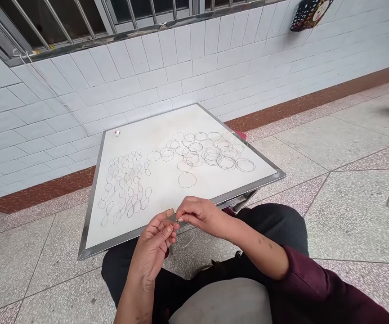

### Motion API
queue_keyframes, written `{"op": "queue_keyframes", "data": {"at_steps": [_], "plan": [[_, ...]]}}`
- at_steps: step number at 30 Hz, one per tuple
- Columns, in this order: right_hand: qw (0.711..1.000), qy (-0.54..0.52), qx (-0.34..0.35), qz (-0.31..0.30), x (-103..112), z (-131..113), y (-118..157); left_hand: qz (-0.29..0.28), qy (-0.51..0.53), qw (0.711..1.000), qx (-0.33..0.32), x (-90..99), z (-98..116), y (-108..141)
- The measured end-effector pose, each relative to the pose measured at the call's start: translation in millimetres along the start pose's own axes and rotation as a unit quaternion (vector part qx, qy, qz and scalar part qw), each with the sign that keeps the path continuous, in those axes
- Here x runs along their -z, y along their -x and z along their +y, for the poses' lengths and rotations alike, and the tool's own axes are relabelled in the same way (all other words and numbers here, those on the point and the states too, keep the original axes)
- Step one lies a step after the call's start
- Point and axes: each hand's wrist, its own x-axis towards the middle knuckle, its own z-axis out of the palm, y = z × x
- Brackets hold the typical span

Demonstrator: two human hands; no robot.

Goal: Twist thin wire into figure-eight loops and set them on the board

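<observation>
Just off the table's front edge, my left hand [155, 238] pinches a thin wire ring [190, 243] between thumb and fingers. Its index finger has a tan bandage [169, 213] around the tip. My right hand [204, 217] is closed on the same wire from the right, its fingertips touching those of the left. Part of the wire curves down below the hands; the rest is hidden in the fingers. Several plain wire rings [187, 180] lie on the white table [157, 126], many overlapping at the right. At the left, several wires twisted into figure-eights [134, 205] lie in rough rows.
The table has a metal edge [120, 243] and stands by a white tiled wall [181, 81]. A small whitish object [118, 133] lies near its back left corner. My knees are under the front edge. A barred window [113, 18] is above, and a dark patterned bag [310, 13] hangs at the upper right.
</observation>
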Motion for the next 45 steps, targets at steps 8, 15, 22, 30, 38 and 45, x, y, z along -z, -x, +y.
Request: {"op": "queue_keyframes", "data": {"at_steps": [8, 15, 22, 30, 38, 45], "plan": [[0.998, -0.015, 0.013, -0.061, 7, -7, 4, -0.037, 0.042, 0.997, 0.049, -3.9, -5, 5], [0.994, -0.059, 0.025, -0.09, 8, -4, 6, -0.054, -0.009, 0.998, 0.044, -3.7, -2, 10], [0.997, -0.06, 0.003, -0.04, 3, 1, 0, -0.015, 0.049, 0.999, 0.0, -4.9, -8, 8], [0.972, -0.141, -0.186, 0.033, -13, 13, 3, 0.063, 0.139, 0.985, -0.075, -2.5, -7, 6], [0.954, -0.119, -0.241, 0.134, -34, 17, 4, 0.113, 0.17, 0.974, -0.098, -0.5, -12, -2], [0.936, -0.206, -0.268, 0.098, -39, 14, 5, 0.156, 0.135, 0.972, -0.116, -0.1, -13, -5]]}}
